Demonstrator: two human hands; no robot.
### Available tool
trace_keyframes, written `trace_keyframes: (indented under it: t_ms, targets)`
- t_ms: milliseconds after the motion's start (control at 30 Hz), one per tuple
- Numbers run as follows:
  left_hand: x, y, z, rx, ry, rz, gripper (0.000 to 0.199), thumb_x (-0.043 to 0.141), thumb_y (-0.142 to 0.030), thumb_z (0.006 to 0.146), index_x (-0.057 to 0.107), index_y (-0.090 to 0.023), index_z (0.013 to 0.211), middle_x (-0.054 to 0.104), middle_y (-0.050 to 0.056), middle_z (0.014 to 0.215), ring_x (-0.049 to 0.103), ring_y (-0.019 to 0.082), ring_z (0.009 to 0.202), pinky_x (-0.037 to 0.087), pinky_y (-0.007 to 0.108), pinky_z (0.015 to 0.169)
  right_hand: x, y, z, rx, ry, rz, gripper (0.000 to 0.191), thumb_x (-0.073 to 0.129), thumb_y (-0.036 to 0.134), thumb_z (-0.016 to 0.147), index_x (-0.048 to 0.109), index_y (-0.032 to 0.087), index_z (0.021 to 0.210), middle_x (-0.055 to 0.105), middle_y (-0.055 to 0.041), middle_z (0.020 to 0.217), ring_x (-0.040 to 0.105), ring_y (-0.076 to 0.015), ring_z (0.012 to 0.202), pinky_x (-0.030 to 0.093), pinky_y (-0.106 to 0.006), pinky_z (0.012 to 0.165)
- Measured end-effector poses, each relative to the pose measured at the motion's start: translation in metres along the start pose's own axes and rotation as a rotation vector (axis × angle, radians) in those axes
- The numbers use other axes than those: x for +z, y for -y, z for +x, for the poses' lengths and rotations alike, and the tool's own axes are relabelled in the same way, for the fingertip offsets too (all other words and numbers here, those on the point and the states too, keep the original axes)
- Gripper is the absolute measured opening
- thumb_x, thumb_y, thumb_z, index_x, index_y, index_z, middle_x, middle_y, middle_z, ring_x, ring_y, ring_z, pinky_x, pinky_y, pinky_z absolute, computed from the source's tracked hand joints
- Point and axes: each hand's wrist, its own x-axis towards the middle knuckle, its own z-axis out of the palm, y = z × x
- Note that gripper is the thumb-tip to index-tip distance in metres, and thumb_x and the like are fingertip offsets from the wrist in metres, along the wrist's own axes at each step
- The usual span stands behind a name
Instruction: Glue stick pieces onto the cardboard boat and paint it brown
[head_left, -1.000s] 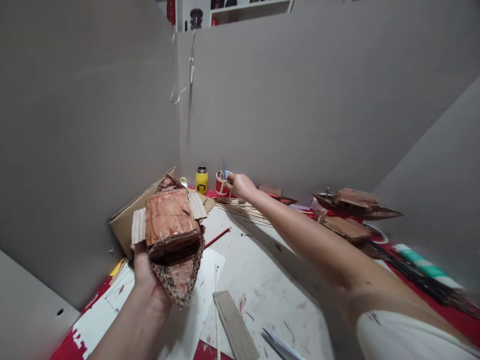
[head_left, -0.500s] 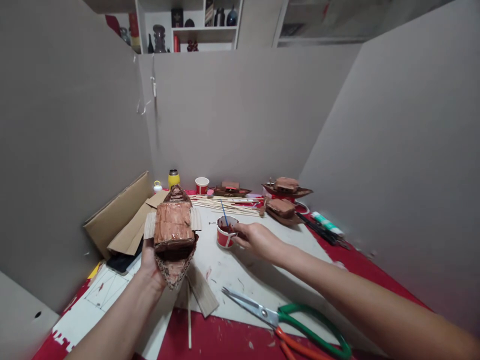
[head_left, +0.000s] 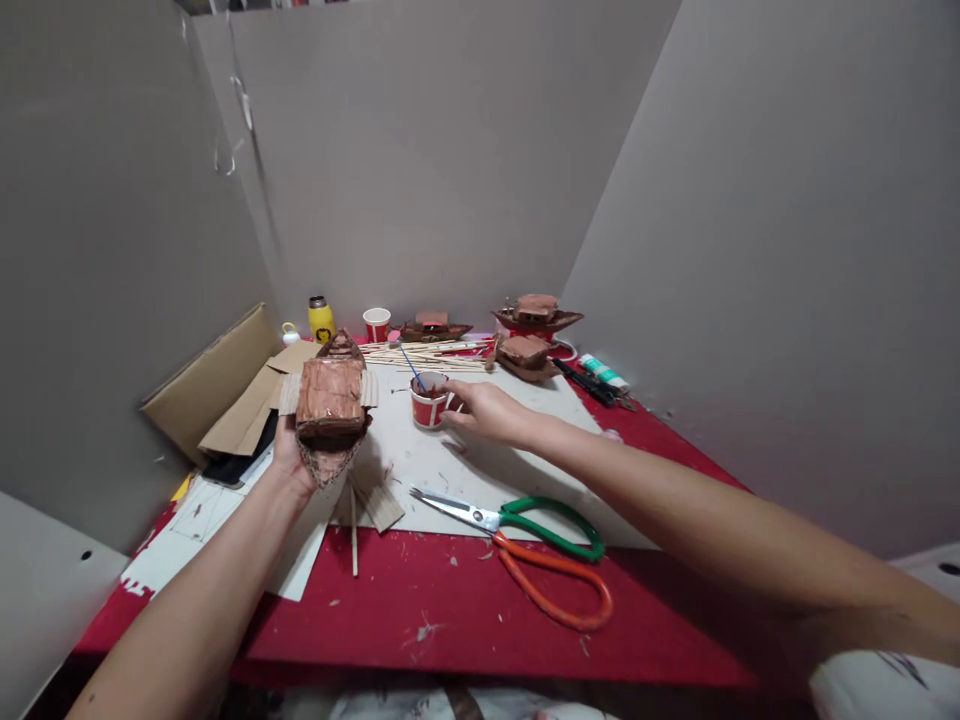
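Note:
My left hand (head_left: 291, 462) holds up a model boat (head_left: 334, 390) from below, its fingers mostly hidden under the hull. The boat has a reddish-brown cabin roof with a wet-looking shine, and pale wood strips stick out on both sides. My right hand (head_left: 489, 412) grips the right side of a small red-and-white paper cup (head_left: 428, 412), one finger at the rim and the thumb lower on the wall. Dark red-brown liquid coats the inside of this cup. A thin blue stick (head_left: 412, 366) leans in it.
Large scissors (head_left: 487, 519) with green and orange handles lie in front, beside wood strips (head_left: 381, 505). Thin sticks (head_left: 427, 355) and more model boats (head_left: 526, 352) are behind the cup. Cardboard (head_left: 217, 380) leans at left; a yellow bottle (head_left: 320, 320) stands behind. Grey panels surround the table.
The view has tilted down, bringing the table's front edge into sight. My right hand stays at the cup, its finger now further over the rim. The boat remains in my left hand.

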Motion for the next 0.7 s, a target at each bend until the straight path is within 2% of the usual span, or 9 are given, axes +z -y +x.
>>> trace_keyframes:
  t_ms: [167, 267, 333, 433, 467, 533, 600, 667, 700]
  targets:
    - [-0.001, -0.005, 0.0, -0.036, 0.085, 0.036, 0.061, 0.038, -0.041, 0.09, 0.052, -0.009, 0.14, 0.075, 0.024, 0.096, 0.074, 0.032, 0.073, 0.061, 0.043, 0.056, -0.02, 0.01, -0.04, 0.021, 0.141, -0.016, 0.05, 0.061, 0.025, 0.093, 0.052, 0.017, 0.141, 0.076, -0.0132, 0.101, 0.07, -0.0238, 0.086, 0.054, -0.036, 0.083]
    - [-0.003, -0.006, 0.003, -0.06, 0.136, 0.052, 0.06, 0.039, -0.037, 0.092, 0.047, -0.01, 0.145, 0.075, 0.023, 0.096, 0.074, 0.028, 0.072, 0.061, 0.037, 0.056, -0.036, 0.02, -0.074, 0.011, 0.244, 0.034, 0.057, 0.064, 0.032, 0.09, 0.053, 0.015, 0.143, 0.078, -0.0115, 0.099, 0.072, -0.0234, 0.081, 0.055, -0.032, 0.076]
    - [-0.005, -0.006, 0.005, -0.076, 0.157, 0.063, 0.059, 0.036, -0.034, 0.094, 0.044, -0.013, 0.148, 0.075, 0.021, 0.096, 0.073, 0.025, 0.071, 0.06, 0.033, 0.056, -0.049, 0.028, -0.095, 0.003, 0.433, 0.211, 0.053, 0.068, 0.035, 0.087, 0.062, 0.014, 0.135, 0.079, -0.0117, 0.1, 0.073, -0.0223, 0.085, 0.055, -0.029, 0.075]
    - [-0.007, -0.004, 0.006, -0.098, 0.163, 0.074, 0.056, 0.031, -0.033, 0.098, 0.039, -0.021, 0.152, 0.075, 0.017, 0.096, 0.072, 0.02, 0.067, 0.059, 0.028, 0.054, -0.074, 0.033, -0.119, -0.027, 0.892, 0.639, 0.043, 0.071, 0.042, 0.085, 0.074, 0.013, 0.116, 0.08, -0.0103, 0.09, 0.076, -0.0205, 0.08, 0.058, -0.026, 0.071]
    - [-0.006, -0.004, 0.006, -0.105, 0.159, 0.077, 0.056, 0.03, -0.034, 0.099, 0.037, -0.023, 0.153, 0.075, 0.015, 0.096, 0.071, 0.018, 0.065, 0.058, 0.027, 0.053, -0.082, 0.033, -0.124, -0.029, 0.956, 0.762, 0.044, 0.072, 0.045, 0.085, 0.075, 0.012, 0.114, 0.08, -0.0115, 0.088, 0.077, -0.0205, 0.078, 0.058, -0.027, 0.07]
    - [-0.003, -0.001, 0.005, -0.121, 0.143, 0.081, 0.055, 0.029, -0.035, 0.1, 0.034, -0.025, 0.154, 0.075, 0.013, 0.093, 0.068, 0.016, 0.06, 0.056, 0.023, 0.05, -0.095, 0.029, -0.127, -0.047, 0.914, 0.924, 0.046, 0.074, 0.051, 0.082, 0.078, 0.011, 0.105, 0.08, -0.0139, 0.084, 0.076, -0.0196, 0.069, 0.058, -0.025, 0.061]
    - [0.002, 0.002, 0.003, -0.143, 0.117, 0.091, 0.055, 0.028, -0.036, 0.101, 0.031, -0.025, 0.155, 0.074, 0.011, 0.089, 0.064, 0.013, 0.055, 0.052, 0.02, 0.046, -0.101, 0.022, -0.12, -0.017, 0.771, 1.101, 0.043, 0.074, 0.055, 0.08, 0.08, 0.015, 0.093, 0.079, -0.0098, 0.076, 0.073, -0.0172, 0.056, 0.055, -0.022, 0.049]
    - [0.006, 0.005, 0.003, -0.158, 0.095, 0.106, 0.054, 0.027, -0.035, 0.102, 0.03, -0.025, 0.155, 0.073, 0.009, 0.084, 0.06, 0.012, 0.05, 0.049, 0.018, 0.042, -0.099, 0.013, -0.102, 0.028, 0.421, 1.184, 0.029, 0.077, 0.047, 0.08, 0.076, 0.018, 0.071, 0.073, -0.0011, 0.06, 0.064, -0.0098, 0.042, 0.048, -0.016, 0.041]
    - [0.007, 0.007, 0.004, -0.158, 0.083, 0.117, 0.054, 0.028, -0.035, 0.102, 0.03, -0.025, 0.155, 0.073, 0.008, 0.082, 0.059, 0.011, 0.049, 0.048, 0.017, 0.041, -0.096, 0.009, -0.089, 0.043, 0.216, 1.166, 0.032, 0.078, 0.045, 0.079, 0.072, 0.018, 0.063, 0.071, 0.0005, 0.056, 0.061, -0.0077, 0.04, 0.046, -0.015, 0.04]
